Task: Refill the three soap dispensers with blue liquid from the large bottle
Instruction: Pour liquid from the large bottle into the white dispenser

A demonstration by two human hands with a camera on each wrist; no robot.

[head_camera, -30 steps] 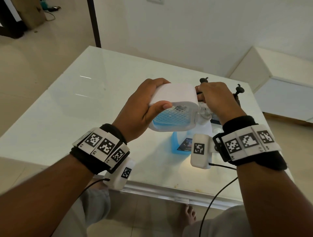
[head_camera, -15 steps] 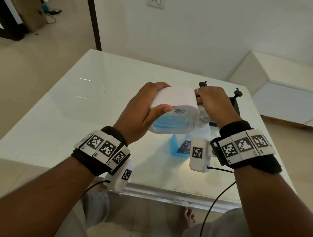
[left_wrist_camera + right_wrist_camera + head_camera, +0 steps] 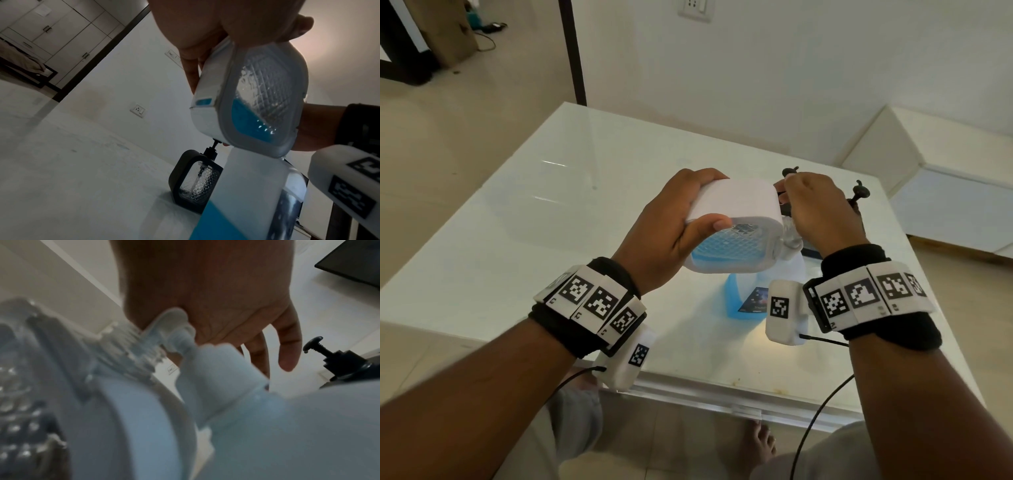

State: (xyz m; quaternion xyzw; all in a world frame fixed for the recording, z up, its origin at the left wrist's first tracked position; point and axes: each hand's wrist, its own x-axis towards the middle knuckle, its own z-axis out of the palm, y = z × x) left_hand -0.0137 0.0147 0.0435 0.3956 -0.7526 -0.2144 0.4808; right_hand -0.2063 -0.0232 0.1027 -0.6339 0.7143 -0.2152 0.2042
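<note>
My left hand (image 3: 671,219) grips the white dispenser (image 3: 732,226) sideways; my right hand (image 3: 822,212) pinches its pump (image 3: 174,335), which I'd twist squarely.

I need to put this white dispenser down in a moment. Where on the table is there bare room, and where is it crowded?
Bare glass runs across the table's whole left half, left of the left hand, and along the near edge. It is crowded on the right: the large bottle stands under the white dispenser, with two black dispensers behind the right hand.
</note>
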